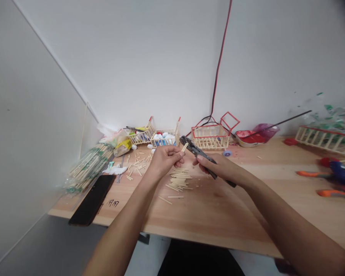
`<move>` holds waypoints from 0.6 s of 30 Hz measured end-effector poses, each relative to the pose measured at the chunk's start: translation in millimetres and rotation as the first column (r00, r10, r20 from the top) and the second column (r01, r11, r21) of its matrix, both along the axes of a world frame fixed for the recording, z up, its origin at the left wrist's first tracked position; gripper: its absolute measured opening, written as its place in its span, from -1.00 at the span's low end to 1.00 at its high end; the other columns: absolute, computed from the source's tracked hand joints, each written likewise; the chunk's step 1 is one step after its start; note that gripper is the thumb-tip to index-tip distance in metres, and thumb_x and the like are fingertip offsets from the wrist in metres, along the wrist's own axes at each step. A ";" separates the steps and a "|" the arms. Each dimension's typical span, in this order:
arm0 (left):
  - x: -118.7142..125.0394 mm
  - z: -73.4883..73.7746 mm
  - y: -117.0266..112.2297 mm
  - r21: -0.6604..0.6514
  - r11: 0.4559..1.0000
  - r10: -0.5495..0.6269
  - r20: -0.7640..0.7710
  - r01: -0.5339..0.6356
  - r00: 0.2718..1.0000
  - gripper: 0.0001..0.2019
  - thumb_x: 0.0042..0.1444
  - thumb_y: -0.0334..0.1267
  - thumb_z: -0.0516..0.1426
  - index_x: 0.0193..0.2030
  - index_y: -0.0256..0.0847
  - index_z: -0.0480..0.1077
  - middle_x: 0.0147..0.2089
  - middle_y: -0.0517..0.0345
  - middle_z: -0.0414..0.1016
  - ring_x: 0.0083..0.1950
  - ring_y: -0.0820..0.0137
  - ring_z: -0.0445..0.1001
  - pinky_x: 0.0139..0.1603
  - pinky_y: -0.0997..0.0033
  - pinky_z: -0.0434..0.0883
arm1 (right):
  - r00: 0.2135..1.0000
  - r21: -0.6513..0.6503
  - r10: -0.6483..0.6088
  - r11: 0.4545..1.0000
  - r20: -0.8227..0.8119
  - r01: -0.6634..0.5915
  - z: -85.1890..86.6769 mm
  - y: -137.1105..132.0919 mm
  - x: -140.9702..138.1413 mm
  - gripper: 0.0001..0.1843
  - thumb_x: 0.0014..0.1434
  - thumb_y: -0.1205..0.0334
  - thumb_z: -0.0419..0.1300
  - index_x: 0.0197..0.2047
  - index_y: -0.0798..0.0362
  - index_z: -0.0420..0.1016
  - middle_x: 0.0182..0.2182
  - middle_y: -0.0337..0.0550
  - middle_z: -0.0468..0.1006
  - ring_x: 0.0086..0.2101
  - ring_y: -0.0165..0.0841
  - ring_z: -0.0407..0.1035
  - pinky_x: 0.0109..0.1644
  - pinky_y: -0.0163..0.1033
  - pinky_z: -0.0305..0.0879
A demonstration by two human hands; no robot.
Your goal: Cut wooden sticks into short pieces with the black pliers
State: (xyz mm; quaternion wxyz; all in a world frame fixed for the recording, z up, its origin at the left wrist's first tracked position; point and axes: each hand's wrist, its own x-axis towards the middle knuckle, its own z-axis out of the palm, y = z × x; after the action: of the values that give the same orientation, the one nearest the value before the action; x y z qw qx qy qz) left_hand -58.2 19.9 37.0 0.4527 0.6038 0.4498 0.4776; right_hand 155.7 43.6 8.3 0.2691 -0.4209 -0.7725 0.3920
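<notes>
Pinched in the fingers of my left hand (pixel 169 158) are short wooden sticks (pixel 184 147), apparently two, pointing up. My right hand (pixel 215 165) is wrapped round the handles of dark pliers (pixel 197 150). The pliers' jaws point up and to the left, close to the tips of the held sticks; whether they touch I cannot tell. Below both hands lies a pile of cut wooden sticks (pixel 179 179) on the wooden table (pixel 207 214). Further left are shorter, scattered stick pieces (pixel 138 165).
Bagged sticks (pixel 89 166) and a black phone (pixel 92 199) lie at left. Along the wall stand small stick baskets (pixel 164 138), a red-rimmed basket (pixel 209 138) and a red-stained dish (pixel 249 138). At right are a basket of plastic bottles (pixel 327 134) and a blue-and-orange tool (pixel 342 176).
</notes>
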 end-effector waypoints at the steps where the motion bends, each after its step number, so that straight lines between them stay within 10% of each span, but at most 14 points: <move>1: -0.1 0.7 -0.2 -0.001 1.000 -0.006 -0.006 0.006 1.000 -0.71 -0.05 -0.12 0.32 -0.46 -0.35 0.46 -0.55 0.12 0.47 -0.58 0.56 0.37 -0.52 0.55 0.35 | 1.000 0.008 -0.001 1.000 0.007 0.001 0.6 -0.3 -0.1 -0.37 0.23 -0.32 -0.04 -0.24 0.07 0.55 -0.48 -0.13 0.50 -0.47 -0.33 0.36 -0.44 -0.26 0.23; 18: -7.5 -2.5 0.8 -0.172 0.978 -0.104 0.068 0.114 0.992 -0.72 -0.08 -0.13 0.33 -0.46 -0.36 0.47 -0.52 0.14 0.47 -0.56 0.57 0.37 -0.48 0.53 0.35 | 0.991 0.008 0.008 1.000 0.135 -0.009 3.8 -2.4 -3.4 -0.29 0.22 -0.38 -0.11 -0.27 0.09 0.52 -0.52 -0.17 0.42 -0.49 -0.34 0.30 -0.41 -0.23 0.17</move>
State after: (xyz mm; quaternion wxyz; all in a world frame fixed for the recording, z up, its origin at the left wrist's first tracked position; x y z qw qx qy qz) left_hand -65.7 20.7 34.5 0.5425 0.5712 0.4429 0.4280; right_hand 152.3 41.3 12.1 0.2164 -0.4421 -0.7925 0.3601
